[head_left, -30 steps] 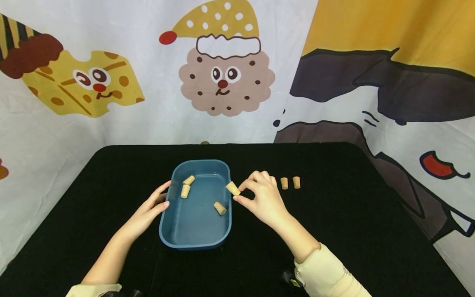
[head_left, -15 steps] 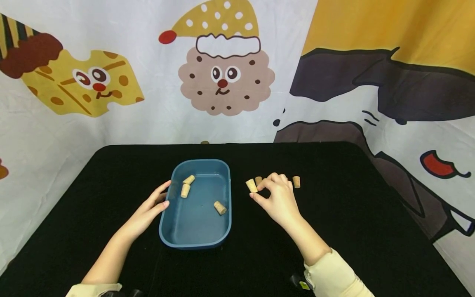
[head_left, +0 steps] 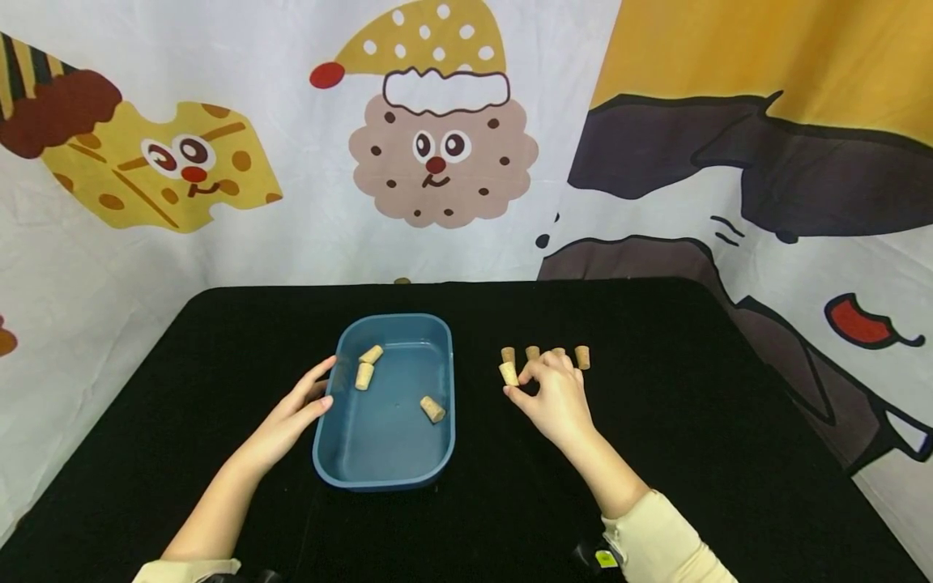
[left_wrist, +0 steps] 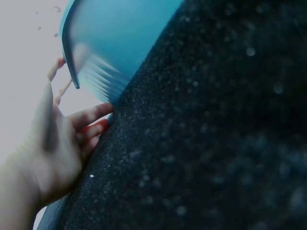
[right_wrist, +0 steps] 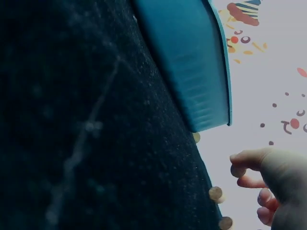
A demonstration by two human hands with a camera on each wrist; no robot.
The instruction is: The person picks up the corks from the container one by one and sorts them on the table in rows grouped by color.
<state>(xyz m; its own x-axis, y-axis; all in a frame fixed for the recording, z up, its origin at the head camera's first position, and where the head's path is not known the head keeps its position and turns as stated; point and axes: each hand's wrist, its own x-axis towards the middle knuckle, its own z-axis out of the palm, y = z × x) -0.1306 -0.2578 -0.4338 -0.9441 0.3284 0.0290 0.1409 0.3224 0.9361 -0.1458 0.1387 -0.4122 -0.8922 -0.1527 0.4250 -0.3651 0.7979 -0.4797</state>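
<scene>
The right hand point(head_left: 557, 401) pinches a cork point(head_left: 508, 373), right of the bin point(head_left: 382, 453), near the left end of a row of corks point(head_left: 582, 357); it should be light, firm, grippy, tough, best held mid-side; the left hand point(head_left: 286, 413), fingers extended, touches the bin's left side.

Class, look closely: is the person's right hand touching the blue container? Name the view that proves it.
Apart. The head view shows a strip of black tabletop between the right hand and the blue container.

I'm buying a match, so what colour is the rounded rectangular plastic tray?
The tray is muted blue, clearest in the head view.
</scene>
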